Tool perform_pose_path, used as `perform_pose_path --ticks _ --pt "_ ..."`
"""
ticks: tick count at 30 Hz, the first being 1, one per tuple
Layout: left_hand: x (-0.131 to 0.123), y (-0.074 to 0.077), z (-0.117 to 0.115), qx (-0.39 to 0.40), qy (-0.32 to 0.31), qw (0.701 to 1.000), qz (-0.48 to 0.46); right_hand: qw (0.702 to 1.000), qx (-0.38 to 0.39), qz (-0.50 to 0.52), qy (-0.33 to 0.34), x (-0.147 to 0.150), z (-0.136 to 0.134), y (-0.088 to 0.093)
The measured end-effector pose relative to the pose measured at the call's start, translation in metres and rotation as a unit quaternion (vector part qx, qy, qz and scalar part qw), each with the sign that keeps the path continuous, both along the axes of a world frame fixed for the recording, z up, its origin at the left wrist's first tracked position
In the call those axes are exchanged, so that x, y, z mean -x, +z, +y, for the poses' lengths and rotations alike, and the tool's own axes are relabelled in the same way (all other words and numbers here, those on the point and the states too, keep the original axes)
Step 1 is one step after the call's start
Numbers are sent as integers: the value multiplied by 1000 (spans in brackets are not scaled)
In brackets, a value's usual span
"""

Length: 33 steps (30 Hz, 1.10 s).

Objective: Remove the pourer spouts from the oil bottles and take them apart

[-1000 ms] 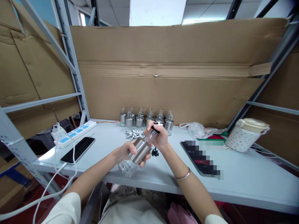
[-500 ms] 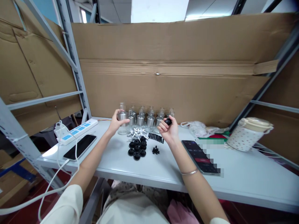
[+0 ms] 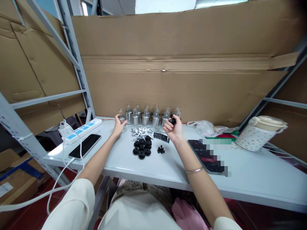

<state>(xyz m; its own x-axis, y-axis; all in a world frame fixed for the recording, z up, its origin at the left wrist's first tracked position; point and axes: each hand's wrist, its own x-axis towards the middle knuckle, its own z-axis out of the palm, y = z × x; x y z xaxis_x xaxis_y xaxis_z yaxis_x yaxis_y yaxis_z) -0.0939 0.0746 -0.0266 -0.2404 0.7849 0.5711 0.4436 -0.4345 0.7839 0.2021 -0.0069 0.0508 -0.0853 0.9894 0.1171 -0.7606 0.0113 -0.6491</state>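
Note:
My left hand [image 3: 118, 125] is closed around a clear glass bottle with a silver band [image 3: 122, 118], at the left end of the bottle group. My right hand [image 3: 174, 128] is raised at the group's right side, its fingers wrapped round a small black object [image 3: 172, 121]. Several similar bottles [image 3: 145, 118] stand upright in rows between the hands. In front of them lie silver-white parts [image 3: 141, 133], a pile of black round caps [image 3: 142, 147], a row of small black pieces [image 3: 161, 137] and a little cluster of black bits [image 3: 161, 149].
On the left of the white table [image 3: 153, 169] are a power strip [image 3: 82, 130], a phone [image 3: 85, 146] and white cables. To the right lie another phone [image 3: 203, 156], a plastic bag [image 3: 207, 128] and a dotted container [image 3: 259, 134]. Cardboard [image 3: 168, 89] stands behind.
My left hand has moved slightly left and lower with the bottle, which now stands beside the others. The view has tilted a little downward. My right hand still holds the black object.

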Motion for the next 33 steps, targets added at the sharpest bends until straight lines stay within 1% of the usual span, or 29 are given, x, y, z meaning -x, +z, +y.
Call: perform_pose_path --ticks 5,9,15,19,23,25,27,29,33 --pt "-10 -6 6 -14 -7 999 35 1000 14 13 -16 3 0 -1" --pt "-17 -11 13 -21 -17 999 44 999 25 11 -34 2 0 -2" --pt "-16 -21 15 -5 -41 998 51 999 29 -3 -39 1 0 -3" --pt "-11 -21 11 -3 -61 996 67 998 30 -25 -38 5 0 -7" --pt "-7 -16 8 -3 -59 995 86 997 42 -47 -36 8 2 -11" --pt "-5 -14 9 29 -45 995 87 997 48 -57 -32 9 3 -13" --pt "0 -13 10 90 -23 991 97 996 50 -64 -36 9 5 -14" --pt "6 -12 11 141 -5 982 130 995 50 -69 -43 8 6 -16" --pt "17 -10 10 162 42 961 219 993 49 -85 -57 7 8 -18"
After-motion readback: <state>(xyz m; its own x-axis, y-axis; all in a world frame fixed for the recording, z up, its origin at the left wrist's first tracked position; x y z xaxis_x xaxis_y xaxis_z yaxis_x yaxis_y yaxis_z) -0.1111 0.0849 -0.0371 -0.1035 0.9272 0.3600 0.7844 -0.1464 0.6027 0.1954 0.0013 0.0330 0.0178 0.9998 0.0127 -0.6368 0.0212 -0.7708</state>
